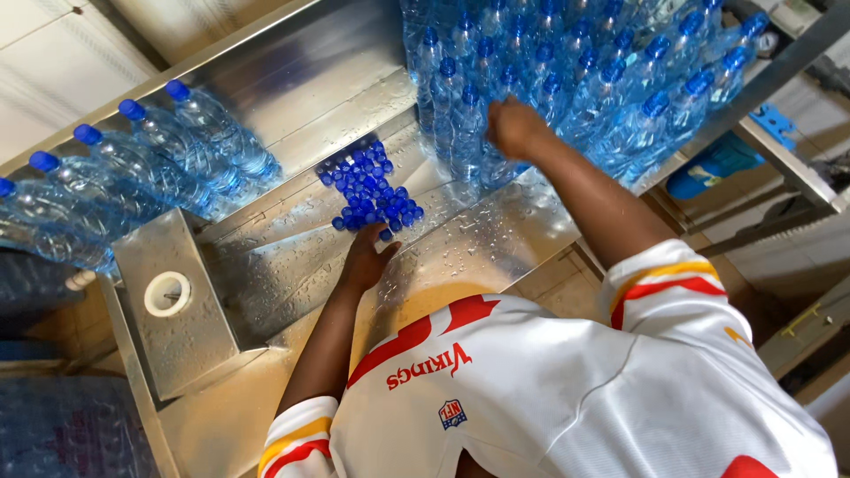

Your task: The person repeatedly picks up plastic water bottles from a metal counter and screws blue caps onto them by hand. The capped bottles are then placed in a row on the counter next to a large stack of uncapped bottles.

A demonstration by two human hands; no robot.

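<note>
Wet steel table (292, 88), seen from above. Left hand (367, 261) rests at the near edge of a pile of loose blue caps (372, 190), fingertips touching the nearest caps. Right hand (513, 128) reaches across into a dense cluster of capped bottles (584, 80), fingers curled on one bottle; grip detail hidden. Second row of capped bottles (142, 173) lies on its side at far left, well apart from both hands. Steel box (177, 319) with a white ring (166, 293) on top sits just beside that row. White jersey (575, 389) with red-yellow sleeve stripes fills the foreground.
</note>
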